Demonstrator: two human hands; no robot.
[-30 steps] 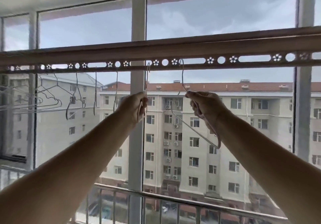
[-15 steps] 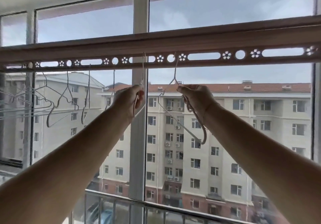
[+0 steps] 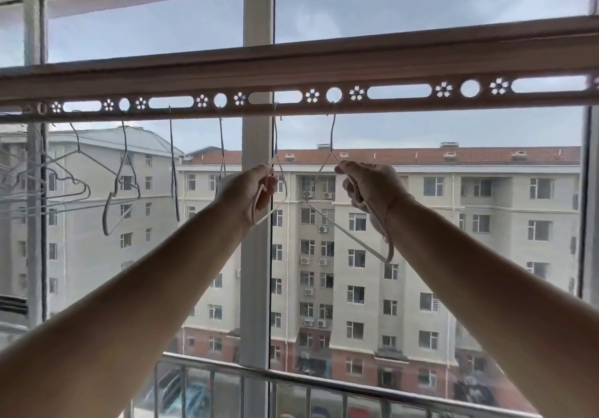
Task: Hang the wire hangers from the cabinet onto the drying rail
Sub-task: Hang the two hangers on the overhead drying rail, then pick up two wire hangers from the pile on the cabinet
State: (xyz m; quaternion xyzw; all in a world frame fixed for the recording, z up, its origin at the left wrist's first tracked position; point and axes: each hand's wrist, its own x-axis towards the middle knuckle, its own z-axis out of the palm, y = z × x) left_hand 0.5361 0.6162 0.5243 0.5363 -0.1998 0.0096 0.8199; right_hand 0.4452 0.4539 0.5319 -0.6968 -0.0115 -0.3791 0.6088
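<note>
A drying rail (image 3: 324,70) with round and slotted holes runs across the window at head height. My left hand (image 3: 249,189) is shut on a pale wire hanger (image 3: 275,145) whose hook sits in a slot of the rail. My right hand (image 3: 369,184) grips a second wire hanger (image 3: 343,229); its hook reaches up into a round hole of the rail. Several more wire hangers (image 3: 121,187) hang from the rail to the left.
A white window post (image 3: 257,255) stands right behind the left hanger. A metal balcony railing (image 3: 324,382) runs along the bottom. Beyond the glass are apartment blocks. A bundle of hangers or lines (image 3: 19,190) crowds the far left.
The view has swung right along the rail. Both hands have shifted right relative to the rail, and the right hanger's hook has gone from beside a hole into a round hole.
</note>
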